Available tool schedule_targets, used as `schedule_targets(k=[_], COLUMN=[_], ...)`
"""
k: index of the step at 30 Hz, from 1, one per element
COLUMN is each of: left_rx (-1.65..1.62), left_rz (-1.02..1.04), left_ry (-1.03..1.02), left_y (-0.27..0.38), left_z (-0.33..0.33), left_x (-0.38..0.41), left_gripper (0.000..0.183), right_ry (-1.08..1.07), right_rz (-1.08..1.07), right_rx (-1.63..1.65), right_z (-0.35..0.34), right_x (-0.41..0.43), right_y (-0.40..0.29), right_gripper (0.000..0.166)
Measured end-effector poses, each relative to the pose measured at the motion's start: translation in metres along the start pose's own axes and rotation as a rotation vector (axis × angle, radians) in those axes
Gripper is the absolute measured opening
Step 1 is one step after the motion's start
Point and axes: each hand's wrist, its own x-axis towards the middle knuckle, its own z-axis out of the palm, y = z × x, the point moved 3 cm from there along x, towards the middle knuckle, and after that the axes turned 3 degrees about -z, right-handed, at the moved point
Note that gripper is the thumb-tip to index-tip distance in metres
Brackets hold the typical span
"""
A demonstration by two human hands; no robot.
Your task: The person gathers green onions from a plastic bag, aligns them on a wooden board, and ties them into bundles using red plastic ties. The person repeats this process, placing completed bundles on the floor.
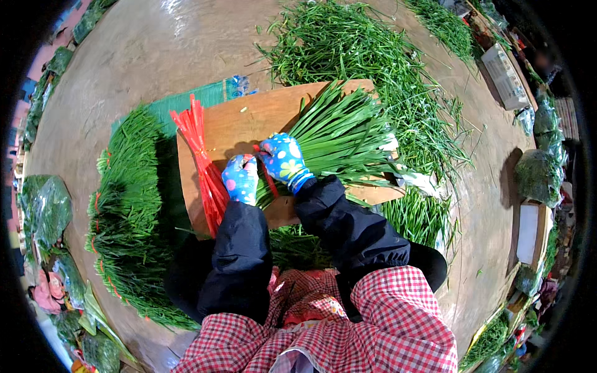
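On a wooden board (280, 105) in front of me lies a bunch of long flat green leaves, apparently garlic chives (345, 135), with its tips fanned to the upper right. A red tie strip (269, 179) passes around the stem end. My right hand (282, 156), in a blue flowered glove, pinches the red strip above the stems; a short red end shows by the thumb. My left hand (240, 178), gloved alike, is closed beside it at the stem end, and its fingertips hide what they pinch. A bundle of red strips (200, 158) lies left of my left hand.
Tied bunches of chives (126, 210) stand in a row at left on a green mat (186, 102). A loose heap of chives (345, 44) spreads over the floor beyond the board. Bagged greens (538, 177) and a white foam box (506, 77) line the right side.
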Motion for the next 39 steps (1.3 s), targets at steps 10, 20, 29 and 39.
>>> schedule_targets(k=[10, 20, 29, 39], left_rx=[0.012, -0.022, 0.370, -0.106], left_rz=[0.252, 0.277, 0.705, 0.371], left_ry=[0.137, 0.043, -0.455, -0.411], left_y=[0.022, 0.025, 0.062, 0.053], left_z=[-0.022, -0.017, -0.026, -0.037], left_x=[-0.042, -0.046, -0.012, -0.041], left_gripper=[0.009, 0.013, 0.014, 0.006], right_ry=[-0.270, -0.644, -1.064, -1.503], right_rz=[-0.248, -0.252, 0.071, -0.082], right_rx=[-0.086, 0.049, 0.341, 0.132], right_z=[-0.024, 0.010, 0.020, 0.023], right_x=[0.013, 0.009, 0.032, 0.059], right_y=[-0.031, 0.019, 0.024, 0.002], right_gripper=[0.012, 0.020, 0.027, 0.021])
